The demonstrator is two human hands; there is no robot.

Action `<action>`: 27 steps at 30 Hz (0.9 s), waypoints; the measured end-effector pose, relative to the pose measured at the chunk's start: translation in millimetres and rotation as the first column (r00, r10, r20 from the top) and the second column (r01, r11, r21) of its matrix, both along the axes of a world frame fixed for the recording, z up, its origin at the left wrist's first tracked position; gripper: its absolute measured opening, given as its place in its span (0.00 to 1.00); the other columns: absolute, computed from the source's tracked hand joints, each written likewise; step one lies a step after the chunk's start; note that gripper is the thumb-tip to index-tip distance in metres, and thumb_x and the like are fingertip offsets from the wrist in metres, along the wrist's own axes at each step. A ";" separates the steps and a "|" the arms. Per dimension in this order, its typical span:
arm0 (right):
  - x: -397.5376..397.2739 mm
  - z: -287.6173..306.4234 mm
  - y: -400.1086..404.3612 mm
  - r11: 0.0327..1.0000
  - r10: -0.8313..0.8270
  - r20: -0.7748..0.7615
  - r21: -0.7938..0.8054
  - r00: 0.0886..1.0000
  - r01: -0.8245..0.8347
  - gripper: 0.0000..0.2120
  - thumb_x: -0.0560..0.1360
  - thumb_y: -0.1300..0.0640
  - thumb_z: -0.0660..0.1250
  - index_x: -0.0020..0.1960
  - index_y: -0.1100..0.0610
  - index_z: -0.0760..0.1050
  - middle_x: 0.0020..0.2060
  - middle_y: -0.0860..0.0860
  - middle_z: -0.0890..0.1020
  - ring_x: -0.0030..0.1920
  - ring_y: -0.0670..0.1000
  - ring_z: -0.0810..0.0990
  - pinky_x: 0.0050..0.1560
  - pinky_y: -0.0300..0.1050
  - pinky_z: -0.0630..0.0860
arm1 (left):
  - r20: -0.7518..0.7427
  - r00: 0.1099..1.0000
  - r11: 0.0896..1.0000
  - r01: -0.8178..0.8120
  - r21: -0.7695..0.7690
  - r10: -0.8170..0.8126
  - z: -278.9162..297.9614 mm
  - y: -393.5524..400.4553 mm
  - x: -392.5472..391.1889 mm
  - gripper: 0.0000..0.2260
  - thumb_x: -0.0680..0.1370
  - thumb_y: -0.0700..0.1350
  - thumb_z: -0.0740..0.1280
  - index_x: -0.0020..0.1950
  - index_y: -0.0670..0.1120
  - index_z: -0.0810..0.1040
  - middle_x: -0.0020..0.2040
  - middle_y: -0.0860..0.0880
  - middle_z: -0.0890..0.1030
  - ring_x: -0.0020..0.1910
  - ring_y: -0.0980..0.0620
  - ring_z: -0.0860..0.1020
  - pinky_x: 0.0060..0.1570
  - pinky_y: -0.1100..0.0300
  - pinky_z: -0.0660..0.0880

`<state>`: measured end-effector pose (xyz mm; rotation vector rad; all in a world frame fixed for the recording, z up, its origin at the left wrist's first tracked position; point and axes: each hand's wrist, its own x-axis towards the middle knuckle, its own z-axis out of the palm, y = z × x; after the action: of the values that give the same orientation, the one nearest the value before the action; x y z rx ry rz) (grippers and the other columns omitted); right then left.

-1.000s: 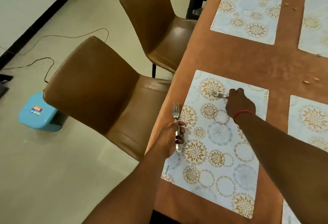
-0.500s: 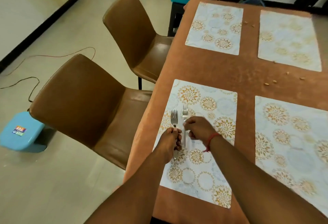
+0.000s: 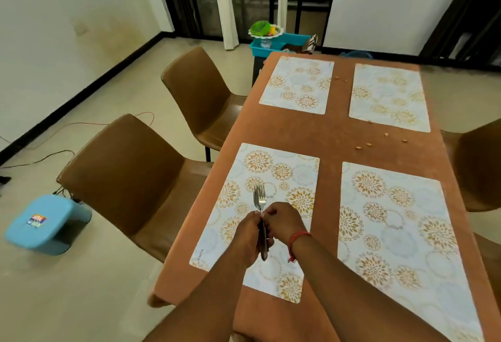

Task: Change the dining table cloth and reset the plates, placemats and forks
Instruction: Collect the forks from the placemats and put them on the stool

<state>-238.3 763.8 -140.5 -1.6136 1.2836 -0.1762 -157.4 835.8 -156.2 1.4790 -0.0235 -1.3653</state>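
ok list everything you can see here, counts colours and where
placemats: four, pale with gold flowers, on the tablecloth
tablecloth: one, orange-brown, covers the table
forks: two, silver, held together over the near left placemat
crumbs: several, tan, on the cloth between placemats
chairs: brown, two at left, more at right edge
stool: one, light blue, floor left
tray: one, teal, beyond the table
left hand: grips the forks
right hand: pinches the forks

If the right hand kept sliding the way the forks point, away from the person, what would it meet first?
Likely nothing solid soon: ahead of the right hand lies only the flat floral placemat, then bare brown tablecloth, then the far floral placemat. How high the hand is above the table is unclear.
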 end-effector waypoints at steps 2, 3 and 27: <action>-11.7 4.8 5.8 1.000 0.017 0.000 -0.026 1.000 -0.017 0.07 0.76 0.57 0.66 0.40 0.56 0.80 0.37 0.53 0.84 0.38 0.55 0.84 0.47 0.52 0.82 | -0.015 0.999 1.000 -0.028 0.000 0.028 5.2 5.7 -13.4 0.10 0.85 0.44 0.54 0.52 0.41 0.72 0.34 0.43 0.72 0.29 0.49 0.70 0.30 0.57 0.69; -17.5 7.2 8.3 0.999 0.030 -0.005 -0.042 1.000 -0.030 0.07 0.76 0.57 0.66 0.40 0.55 0.79 0.37 0.53 0.83 0.39 0.54 0.83 0.46 0.52 0.82 | -0.019 0.999 0.999 -0.047 -0.003 0.047 7.7 8.6 -19.8 0.10 0.85 0.44 0.53 0.51 0.41 0.71 0.33 0.44 0.71 0.29 0.50 0.69 0.30 0.57 0.67; 243.3 8.8 264.5 0.926 0.243 0.290 0.215 0.926 -0.310 0.12 0.80 0.46 0.63 0.50 0.55 0.78 0.40 0.54 0.83 0.40 0.53 0.83 0.46 0.54 0.83 | 0.157 0.894 0.908 -0.411 -0.079 0.418 35.5 279.9 204.2 0.13 0.84 0.49 0.56 0.52 0.44 0.78 0.31 0.48 0.74 0.24 0.55 0.69 0.26 0.62 0.63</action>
<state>5.0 1028.3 -131.6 -1.4742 0.8281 -0.0378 46.8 1115.7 -120.7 1.4593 0.1461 -0.8848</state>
